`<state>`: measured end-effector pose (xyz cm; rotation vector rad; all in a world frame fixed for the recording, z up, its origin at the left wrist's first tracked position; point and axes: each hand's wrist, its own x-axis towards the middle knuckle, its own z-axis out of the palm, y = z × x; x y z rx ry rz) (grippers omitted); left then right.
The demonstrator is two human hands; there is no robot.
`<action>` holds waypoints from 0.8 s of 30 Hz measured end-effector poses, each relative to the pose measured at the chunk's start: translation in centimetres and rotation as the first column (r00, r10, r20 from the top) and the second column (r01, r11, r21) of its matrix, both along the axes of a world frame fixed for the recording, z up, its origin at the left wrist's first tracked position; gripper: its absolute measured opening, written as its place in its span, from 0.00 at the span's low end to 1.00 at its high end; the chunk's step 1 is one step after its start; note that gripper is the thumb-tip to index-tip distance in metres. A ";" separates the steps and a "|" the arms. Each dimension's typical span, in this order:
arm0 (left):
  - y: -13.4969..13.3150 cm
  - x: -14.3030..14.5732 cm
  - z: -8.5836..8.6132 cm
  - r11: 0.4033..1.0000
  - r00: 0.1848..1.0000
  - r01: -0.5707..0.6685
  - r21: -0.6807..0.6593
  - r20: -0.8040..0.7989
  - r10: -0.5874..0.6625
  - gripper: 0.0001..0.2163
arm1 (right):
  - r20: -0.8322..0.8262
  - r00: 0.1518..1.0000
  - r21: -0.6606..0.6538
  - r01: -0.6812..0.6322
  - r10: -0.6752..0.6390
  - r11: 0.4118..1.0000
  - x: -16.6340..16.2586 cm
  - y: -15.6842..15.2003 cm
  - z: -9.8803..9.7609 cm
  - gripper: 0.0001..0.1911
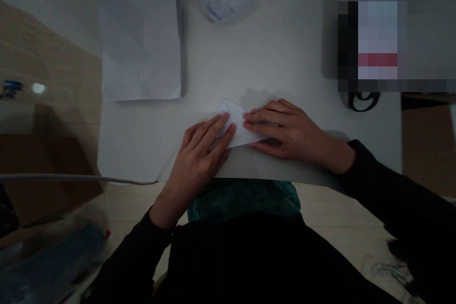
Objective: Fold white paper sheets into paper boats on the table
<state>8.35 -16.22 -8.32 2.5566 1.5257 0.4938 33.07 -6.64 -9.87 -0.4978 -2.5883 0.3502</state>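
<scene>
A small folded sheet of white paper with a pointed top corner lies near the front edge of the table, held between my two hands. My left hand presses on its left side, fingertips close to a crease running down from the point. From the right, my right hand grips the other side, with fingers on top and the thumb at the lower edge. Both hands hide parts of the paper. At the back of the table sits a folded paper boat.
Large white paper sheets with fold lines lie at the back left of the white table. A black looped strap is at the right, beside a blurred-out area. A cable meets the front left edge. Cardboard boxes stand on the floor.
</scene>
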 end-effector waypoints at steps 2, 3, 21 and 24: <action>-0.1 0.4 0.0 0.999 0.999 -0.046 -0.001 0.003 0.046 0.23 | 0.041 0.999 0.011 0.009 -0.010 1.000 -0.4 -0.2 0.0 0.17; -0.1 0.7 0.1 0.998 0.998 -0.058 0.000 0.001 0.058 0.23 | 0.070 0.997 0.023 0.010 -0.012 1.000 -0.6 -0.3 0.1 0.17; 0.6 2.4 -0.2 0.974 0.970 -0.197 0.108 0.164 0.177 0.08 | 0.035 0.999 0.038 0.001 -0.002 0.999 -1.5 0.4 0.6 0.15; 1.3 2.3 0.2 0.964 0.937 -0.264 0.032 0.246 0.248 0.04 | -0.059 0.998 -0.161 0.017 -0.027 0.987 -1.8 1.0 0.4 0.12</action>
